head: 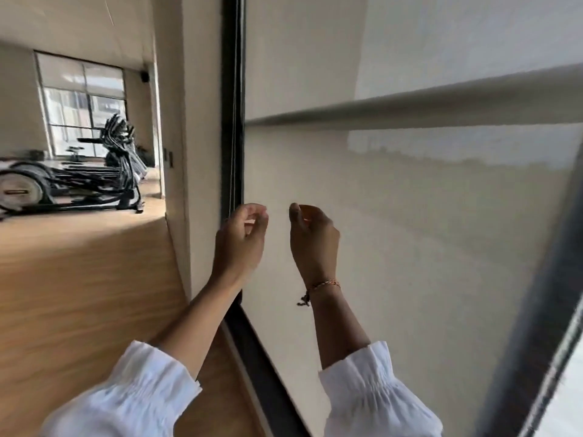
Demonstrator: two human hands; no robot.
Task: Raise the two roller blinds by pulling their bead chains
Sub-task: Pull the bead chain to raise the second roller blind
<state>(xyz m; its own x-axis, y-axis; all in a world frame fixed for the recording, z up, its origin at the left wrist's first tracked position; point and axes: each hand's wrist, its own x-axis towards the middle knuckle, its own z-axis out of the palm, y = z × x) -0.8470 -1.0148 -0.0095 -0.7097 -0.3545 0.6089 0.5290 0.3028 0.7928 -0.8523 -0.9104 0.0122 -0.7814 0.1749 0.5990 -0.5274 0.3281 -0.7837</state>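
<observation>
A cream roller blind [410, 231] fills the window in front of me, with a grey horizontal bar [410, 105] crossing it higher up. The thin bead chain [233, 137] hangs along the black window frame [228, 89] at the blind's left edge. My left hand [241, 244] is raised beside the chain's lower part, fingers loosely curled and apart; the chain runs down behind its left edge, and I see no grip on it. My right hand [314, 244] is up at the same height in front of the blind, fingers curled loosely, holding nothing.
A cream wall pillar [195, 152] stands left of the frame. Beyond it are a wooden floor [79, 279] and exercise machines [94, 171] near a far window [82, 102]. A dark frame post [536, 294] borders the blind on the right.
</observation>
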